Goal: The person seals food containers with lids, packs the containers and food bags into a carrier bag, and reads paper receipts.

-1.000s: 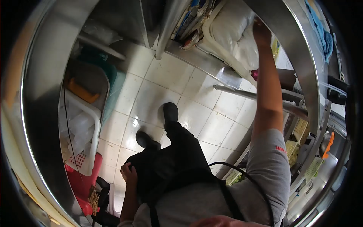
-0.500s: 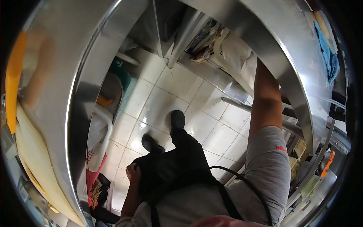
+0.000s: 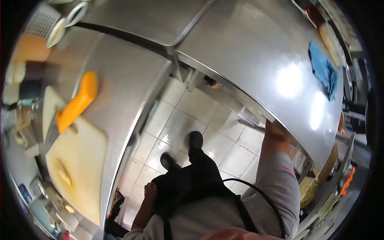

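Observation:
My left hand point(image 3: 150, 190) is beside my dark-clad leg, its fingers curled in against it; whatever they may hold is hidden. My right forearm point(image 3: 277, 137) reaches under the steel worktop point(image 3: 236, 52), and the edge hides that hand completely. On the left worktop point(image 3: 120, 64) lies a pale cutting board point(image 3: 86, 156), with a small yellowish piece of food point(image 3: 63, 174) on it. A knife with an orange handle point(image 3: 78, 103) lies across the board's far end.
A crumpled blue cloth point(image 3: 323, 70) lies on the right worktop. Steel table legs point(image 3: 195, 82) stand below, over white floor tiles point(image 3: 200, 102). Orange-handled tool point(image 3: 347, 181) and shelf goods point(image 3: 310, 188) sit at the far right. Containers point(image 3: 38, 188) line the left edge.
The view has risen, so the worktops, cutting board and knife show more fully, and the under-table shelf is mostly covered. My right arm remains under the worktop; my left hand stays by my leg.

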Action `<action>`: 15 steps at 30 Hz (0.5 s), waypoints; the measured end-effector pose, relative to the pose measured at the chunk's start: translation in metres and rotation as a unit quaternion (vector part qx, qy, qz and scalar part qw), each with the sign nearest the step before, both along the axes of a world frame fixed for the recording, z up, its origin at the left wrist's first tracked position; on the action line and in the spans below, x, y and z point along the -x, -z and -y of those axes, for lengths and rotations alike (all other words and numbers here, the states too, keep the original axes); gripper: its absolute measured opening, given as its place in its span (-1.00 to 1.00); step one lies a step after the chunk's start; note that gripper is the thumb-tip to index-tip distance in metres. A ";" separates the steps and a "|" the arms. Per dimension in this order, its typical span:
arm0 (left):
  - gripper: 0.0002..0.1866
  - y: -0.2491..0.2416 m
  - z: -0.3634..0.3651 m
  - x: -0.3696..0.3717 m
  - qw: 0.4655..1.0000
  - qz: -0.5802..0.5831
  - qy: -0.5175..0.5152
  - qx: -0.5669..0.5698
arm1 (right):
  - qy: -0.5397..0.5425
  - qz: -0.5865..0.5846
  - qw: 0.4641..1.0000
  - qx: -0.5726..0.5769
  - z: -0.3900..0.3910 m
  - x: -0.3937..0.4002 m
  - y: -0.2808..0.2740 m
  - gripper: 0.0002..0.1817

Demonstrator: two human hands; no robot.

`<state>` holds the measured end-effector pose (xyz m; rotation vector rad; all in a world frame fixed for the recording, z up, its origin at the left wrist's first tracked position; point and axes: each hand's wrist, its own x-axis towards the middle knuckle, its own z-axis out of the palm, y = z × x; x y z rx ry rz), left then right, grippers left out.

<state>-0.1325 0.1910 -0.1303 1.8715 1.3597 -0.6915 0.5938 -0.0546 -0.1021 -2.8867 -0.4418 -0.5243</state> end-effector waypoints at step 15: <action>-0.66 -0.157 -0.018 0.030 0.969 0.026 -0.234 -0.078 | -0.154 -0.505 0.811 -0.251 -0.037 0.208 -0.129 -0.54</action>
